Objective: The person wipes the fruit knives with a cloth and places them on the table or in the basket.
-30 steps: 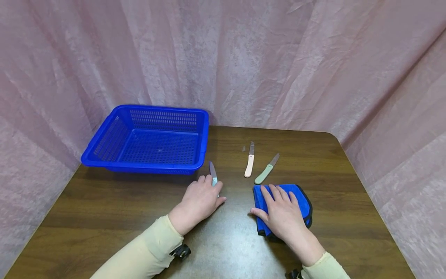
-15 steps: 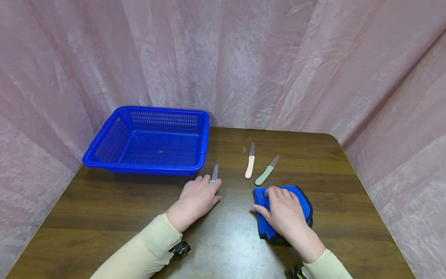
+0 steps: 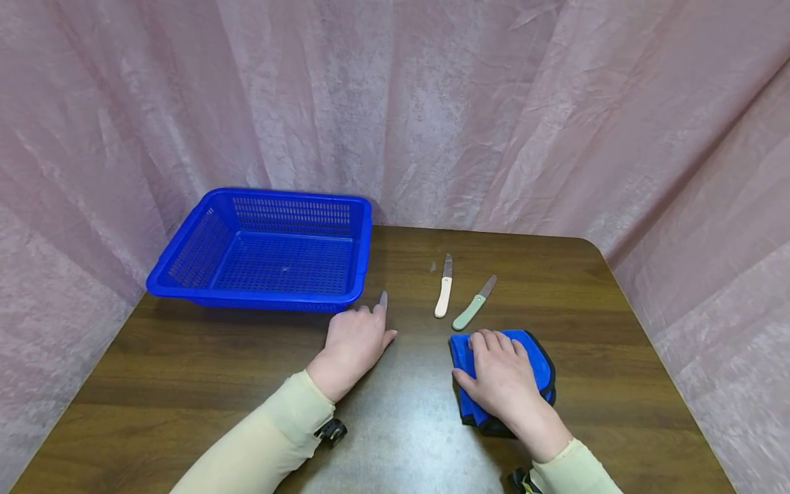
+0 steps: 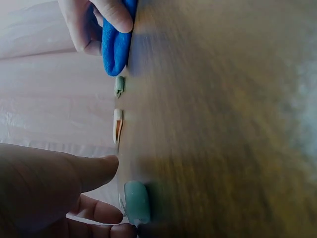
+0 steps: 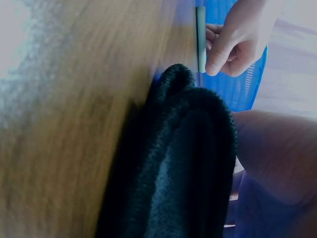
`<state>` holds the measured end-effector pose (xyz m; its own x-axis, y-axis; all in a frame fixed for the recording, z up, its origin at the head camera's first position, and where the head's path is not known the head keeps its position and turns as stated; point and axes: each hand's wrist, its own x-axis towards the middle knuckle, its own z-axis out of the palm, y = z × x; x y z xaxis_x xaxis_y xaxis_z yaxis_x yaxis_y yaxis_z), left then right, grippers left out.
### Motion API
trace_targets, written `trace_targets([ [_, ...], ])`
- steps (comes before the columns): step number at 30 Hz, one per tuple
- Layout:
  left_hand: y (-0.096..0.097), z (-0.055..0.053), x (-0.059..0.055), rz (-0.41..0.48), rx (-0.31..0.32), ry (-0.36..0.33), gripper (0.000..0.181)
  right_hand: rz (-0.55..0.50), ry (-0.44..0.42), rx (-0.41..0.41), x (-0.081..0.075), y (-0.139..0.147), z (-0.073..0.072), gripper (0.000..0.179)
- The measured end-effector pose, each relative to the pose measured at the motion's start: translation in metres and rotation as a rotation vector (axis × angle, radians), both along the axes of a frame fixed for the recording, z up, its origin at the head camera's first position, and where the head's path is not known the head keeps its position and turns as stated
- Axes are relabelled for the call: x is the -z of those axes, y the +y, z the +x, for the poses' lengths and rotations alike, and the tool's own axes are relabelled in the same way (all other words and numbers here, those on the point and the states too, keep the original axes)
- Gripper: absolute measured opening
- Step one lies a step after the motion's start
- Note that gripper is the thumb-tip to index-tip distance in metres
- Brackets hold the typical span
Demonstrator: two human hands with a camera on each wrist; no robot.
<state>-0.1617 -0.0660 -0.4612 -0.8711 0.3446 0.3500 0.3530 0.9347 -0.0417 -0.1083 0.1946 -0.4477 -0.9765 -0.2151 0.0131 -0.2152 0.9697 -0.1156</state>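
Note:
A small knife with a light blue-green handle [image 4: 137,201] lies on the table by the front right corner of the basket. My left hand [image 3: 354,346] is over it, its fingers at the handle and its thumb held apart; in the head view only the blade [image 3: 383,300] shows. On the right, my right hand [image 3: 503,374] is on a folded blue cloth [image 3: 538,360] with black edging, fingers bent on its top and thumb at its left side. A cream-handled knife [image 3: 443,296] and a green-handled knife [image 3: 470,312] lie between the hands, farther back.
The blue plastic basket [image 3: 278,302], with slotted walls and nothing inside, stands at the back left of the brown wooden table [image 3: 185,384]. A pink curtain [image 3: 432,116] hangs behind the table and along its sides.
My left hand has moved slightly over the blue-green knife, whose blade has turned and is now more covered. The fingers of my right hand have drawn in on the cloth.

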Motion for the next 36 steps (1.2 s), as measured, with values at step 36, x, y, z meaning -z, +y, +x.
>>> trace_targets([
  [36, -0.007, 0.005, 0.000, 0.069, 0.010, -0.047, 0.026, -0.019, 0.032, -0.074, -0.003, 0.015, -0.002, 0.037],
])
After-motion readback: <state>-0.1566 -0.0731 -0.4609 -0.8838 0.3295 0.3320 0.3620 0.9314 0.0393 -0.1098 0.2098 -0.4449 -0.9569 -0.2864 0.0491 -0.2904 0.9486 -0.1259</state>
